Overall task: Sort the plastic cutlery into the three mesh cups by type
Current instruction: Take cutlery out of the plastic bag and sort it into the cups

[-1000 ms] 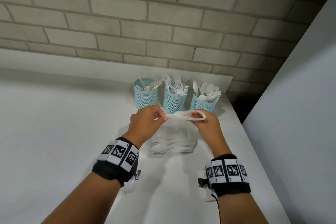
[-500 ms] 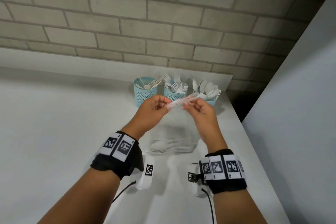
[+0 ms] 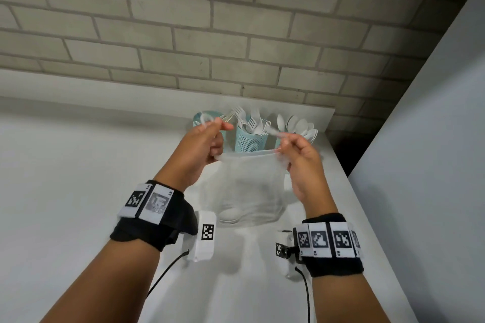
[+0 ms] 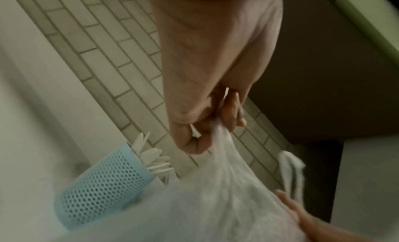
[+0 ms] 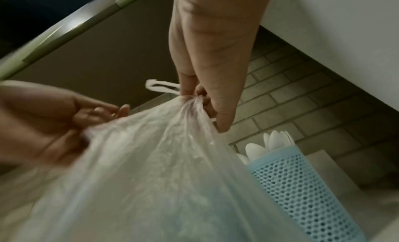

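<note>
Both hands hold a thin clear plastic bag (image 3: 249, 186) up over the white counter, with white cutlery lying in its bottom (image 3: 233, 215). My left hand (image 3: 210, 139) pinches the bag's left handle, and my right hand (image 3: 296, 147) pinches the right handle. The bag's mouth is stretched between them. Behind the hands stand three light-blue mesh cups: the left cup (image 3: 203, 117) mostly hidden by my left hand, the middle cup (image 3: 249, 140) full of white forks, the right cup (image 5: 302, 186) full of white spoons. The left wrist view shows the left cup (image 4: 101, 184) holding white cutlery.
The white counter (image 3: 78, 191) runs against a grey brick wall (image 3: 236, 34). A tall white panel (image 3: 433, 165) stands close on the right, with a dark gap (image 3: 343, 149) behind the counter's right end.
Both hands have risen and moved apart, so the bag's top, bunched between them earlier, is now pulled wide. The bag hangs higher in front of the cups.
</note>
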The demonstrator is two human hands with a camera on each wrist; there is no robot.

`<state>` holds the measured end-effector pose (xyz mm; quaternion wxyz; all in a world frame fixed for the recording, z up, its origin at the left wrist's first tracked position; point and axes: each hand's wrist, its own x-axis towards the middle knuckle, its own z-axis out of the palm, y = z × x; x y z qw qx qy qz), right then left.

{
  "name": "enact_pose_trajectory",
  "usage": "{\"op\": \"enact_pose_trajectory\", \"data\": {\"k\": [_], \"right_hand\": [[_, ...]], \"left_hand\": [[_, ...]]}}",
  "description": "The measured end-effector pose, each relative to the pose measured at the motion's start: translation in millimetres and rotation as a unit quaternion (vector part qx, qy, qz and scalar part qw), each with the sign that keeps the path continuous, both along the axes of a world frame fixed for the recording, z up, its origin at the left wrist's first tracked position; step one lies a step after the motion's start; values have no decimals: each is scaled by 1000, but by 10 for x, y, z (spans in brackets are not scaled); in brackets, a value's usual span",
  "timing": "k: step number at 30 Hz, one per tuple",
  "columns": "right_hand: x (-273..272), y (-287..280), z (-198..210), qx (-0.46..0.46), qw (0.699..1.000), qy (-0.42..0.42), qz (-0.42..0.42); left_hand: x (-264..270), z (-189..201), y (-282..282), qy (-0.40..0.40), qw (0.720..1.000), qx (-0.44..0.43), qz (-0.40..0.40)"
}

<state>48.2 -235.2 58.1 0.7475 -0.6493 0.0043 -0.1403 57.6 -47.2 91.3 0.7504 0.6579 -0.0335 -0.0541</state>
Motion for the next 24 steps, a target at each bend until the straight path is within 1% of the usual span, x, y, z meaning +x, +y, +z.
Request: {"op": "enact_pose_trajectory", "data": {"k": [2,3,4,5,7,8,10,13,14,15,16,17,18,19,20,21,22,23,24], "right_hand": [[7,-12,25,88,996,-12,4],[1,12,44,116,993,-20,13],[-2,51,67,132,991,-25,18],[-1,89,84,140,990,-26,19],[-14,132,119,157,987,-28,20],[-19,133,127,167,985,-26,21],[-27,105,132,169,985,-18,25],[-75,66,143,130,991,-14,38],[-98,63,150,93,995,-18,39],[-127,61,153,27,999,-26,35],[-157,65,157,-68,997,-34,29],[-183,72,161,-175,984,-33,25],[-203,90,159,-266,963,-14,35],[-197,106,132,-349,936,18,47],[-172,115,87,-418,905,56,54],[-150,131,36,-466,878,92,58],[-124,141,-12,-503,856,114,49],[-111,138,-39,-523,842,126,36],[-104,120,-65,-529,837,134,21]], "left_hand": [[1,-16,32,-11,997,81,10],[-2,-40,23,-33,990,140,13],[-10,-68,2,-61,976,209,13],[-16,-103,-23,-87,955,284,10],[-41,-157,-63,-97,908,407,-8],[-60,-182,-72,-92,892,443,-15],[-65,-250,-75,-79,872,484,-7],[-49,-319,-58,-55,861,505,36],[-39,-326,-46,-41,860,506,48],[-27,-321,-29,-25,861,506,53],[-14,-311,-10,-10,865,500,47],[5,-301,3,7,877,479,34],[22,-296,7,36,904,426,22],[13,-280,0,81,935,344,8],[-11,-260,-9,135,958,253,-5],[-30,-252,-8,180,969,171,-17],[-41,-254,5,206,973,104,-30],[-41,-270,27,219,974,46,-40],[-34,-287,54,223,974,-7,-43]]}}
